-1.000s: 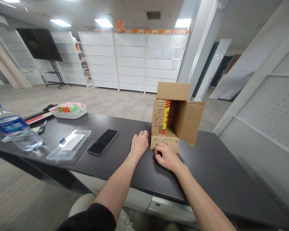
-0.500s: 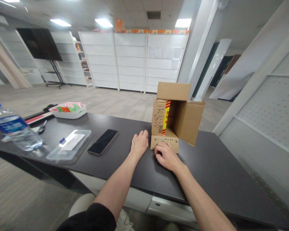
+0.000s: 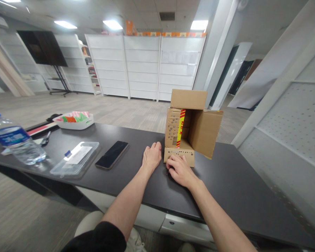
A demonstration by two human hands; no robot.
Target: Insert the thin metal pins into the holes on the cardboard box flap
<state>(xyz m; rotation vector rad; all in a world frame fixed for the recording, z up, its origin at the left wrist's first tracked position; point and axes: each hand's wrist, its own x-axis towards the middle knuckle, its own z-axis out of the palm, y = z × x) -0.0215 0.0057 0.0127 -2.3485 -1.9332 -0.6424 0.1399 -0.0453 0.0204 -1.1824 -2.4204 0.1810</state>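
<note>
Far beyond both hands, the left hand (image 3: 151, 157) and the right hand (image 3: 180, 171), a row of white shelving units (image 3: 141, 66) stands across the room on grey flooring (image 3: 115, 112). A perforated partition (image 3: 294, 119) leans into view well to the right of the right hand. Under both hands stretches a dark, smooth desk (image 3: 238, 175).

Straight ahead of the right hand, on the desk, stands the cardboard box (image 3: 193, 127), its open side pointing back toward the hands. The opening looks upright; its depth runs away from the hands and is hidden, so I cannot tell the long axis. Its top flap (image 3: 189, 99) sticks up, its right flap (image 3: 207, 134) swings outward, and its lower flap (image 3: 178, 153) slopes down behind the right fingertips. A panel edged with yellow-and-red tape (image 3: 181, 127) covers the left part.

Farther left of the left hand are a white tray (image 3: 75, 125), a clear plastic case (image 3: 76, 159) and a water bottle (image 3: 18, 145); nearer lies a phone (image 3: 112, 155).

The left hand rests loosely curled beside the box. The right fingers are bent by the lower flap, a tiny dark tip (image 3: 168, 173) showing beneath them; I cannot tell whether either hand grips anything.
</note>
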